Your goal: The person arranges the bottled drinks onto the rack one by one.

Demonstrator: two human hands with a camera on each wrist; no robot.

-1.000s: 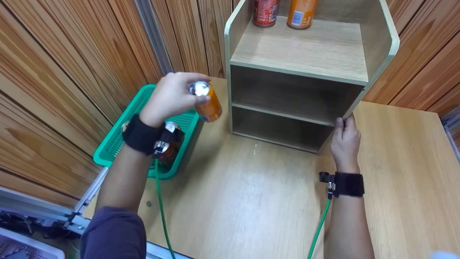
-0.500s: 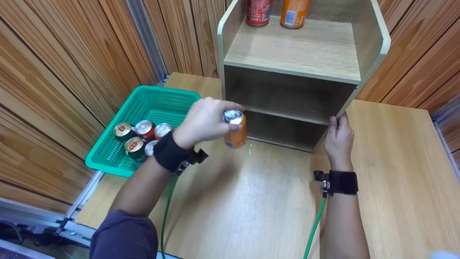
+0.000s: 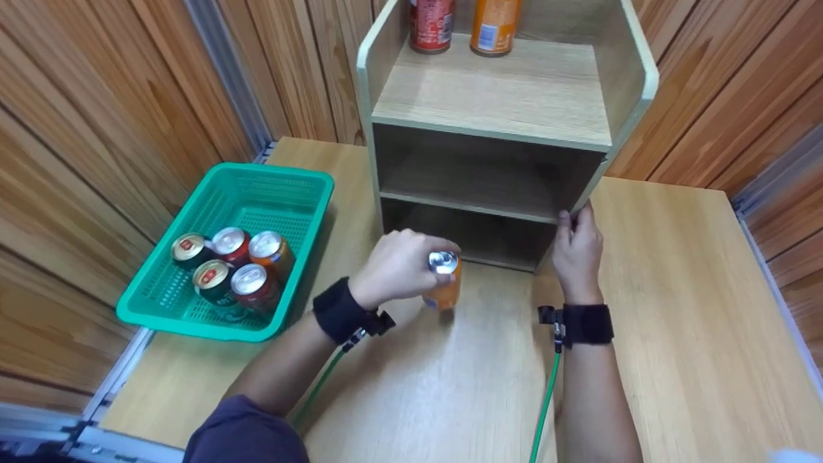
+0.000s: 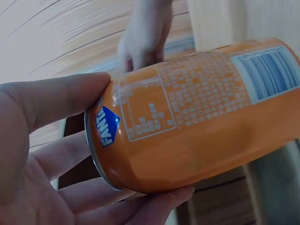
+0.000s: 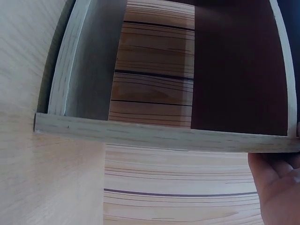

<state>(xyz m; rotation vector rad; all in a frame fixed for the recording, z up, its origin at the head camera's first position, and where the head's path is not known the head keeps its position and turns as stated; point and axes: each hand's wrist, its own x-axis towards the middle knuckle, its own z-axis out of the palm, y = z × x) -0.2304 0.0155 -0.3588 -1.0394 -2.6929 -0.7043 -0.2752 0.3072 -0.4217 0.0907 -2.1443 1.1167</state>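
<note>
The left hand (image 3: 393, 269) is wrapping its curled fingers round an orange can (image 3: 443, 289), hovering it over the table (image 3: 675, 308) just before the shelf unit's (image 3: 501, 109) lowest opening; sliding it in upright is likely coming next. The right hand (image 3: 577, 251) is gripping the unit's front right edge. Five cans are sitting in the green basket (image 3: 193, 318) near the left edge; nothing is blocking the opening

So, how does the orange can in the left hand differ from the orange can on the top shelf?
The orange can in the left hand is gripped by the left hand low in front of the shelf unit; the orange can on the top shelf stands free beside a red can. The held one shows its silver lid; the shelf one's lid is out of frame. Both are orange with a pale label patch.
</note>
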